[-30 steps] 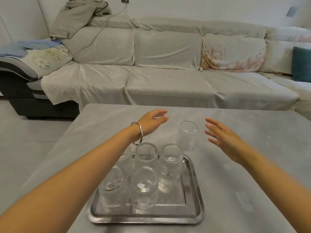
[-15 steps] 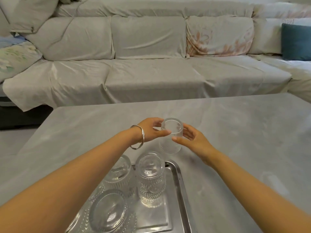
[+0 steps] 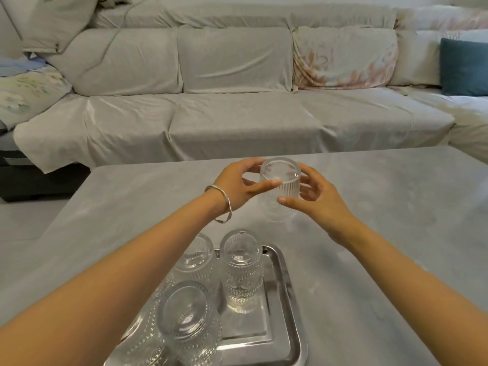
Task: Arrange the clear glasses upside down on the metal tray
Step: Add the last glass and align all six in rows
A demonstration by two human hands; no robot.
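A clear ribbed glass (image 3: 280, 190) is held between both hands, just beyond the far end of the metal tray (image 3: 288, 291). My left hand (image 3: 237, 187), with a silver bangle on its wrist, grips the glass near its top from the left. From the right, my right hand (image 3: 318, 203) wraps its fingers around the middle. I cannot tell whether the glass touches the table or which end is up. Three glasses show upside down on the tray: one at the far right (image 3: 241, 270), one at the far left (image 3: 196, 262), one nearer me (image 3: 188, 323).
The tray lies on a grey table (image 3: 383, 220) whose far edge runs just behind the hands. A long sofa under a grey cover (image 3: 237, 114) stands beyond it, with a teal cushion (image 3: 463, 66) at the right. Floor shows at the left.
Both hands came together from either side and closed on the lone glass beyond the tray. The view has tilted and moved closer, so the tray's near end is now cut off.
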